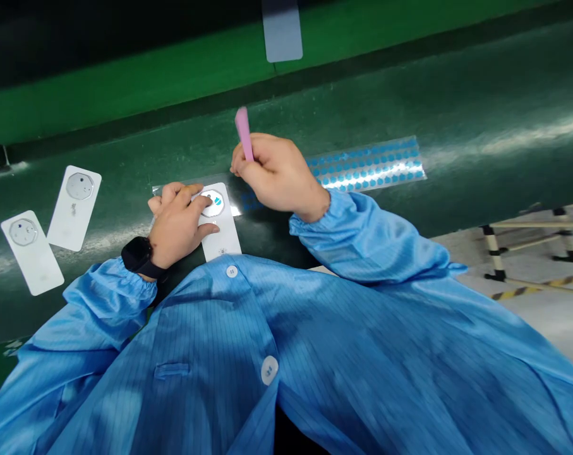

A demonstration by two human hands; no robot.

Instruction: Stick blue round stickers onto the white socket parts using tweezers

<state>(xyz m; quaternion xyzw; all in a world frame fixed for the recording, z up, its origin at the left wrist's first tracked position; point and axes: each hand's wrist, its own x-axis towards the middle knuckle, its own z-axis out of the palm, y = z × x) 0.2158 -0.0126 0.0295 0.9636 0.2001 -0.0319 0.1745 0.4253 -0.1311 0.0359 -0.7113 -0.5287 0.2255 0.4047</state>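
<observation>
The person's left hand is resting palm-down and part-spread on a white rectangular panel, pressing rather than gripping; its fingertips are reaching the edge of a round window in the panel, and a blue-marked patch is showing inside that ring; a black wristwatch is sitting on that wrist, just above the gathered cuff of a blue striped smock; the right hand is curling almost closed around a pink flat pick, pinching it between thumb and fingers with its blurred tip pointing up and away; that hand is hovering just beside the panel, not touching it; the panel is lying flat on a dark green conveyor belt, its lower end tucked near the smock's front, with a clear film showing beneath and beyond it; a clear sheet of small blue round stickers is stretching out past the right hand; two more white panels with round windows are lying side by side, slightly angled, well to the left of the left hand; a striped stand is standing on the pale floor off to the right.
</observation>
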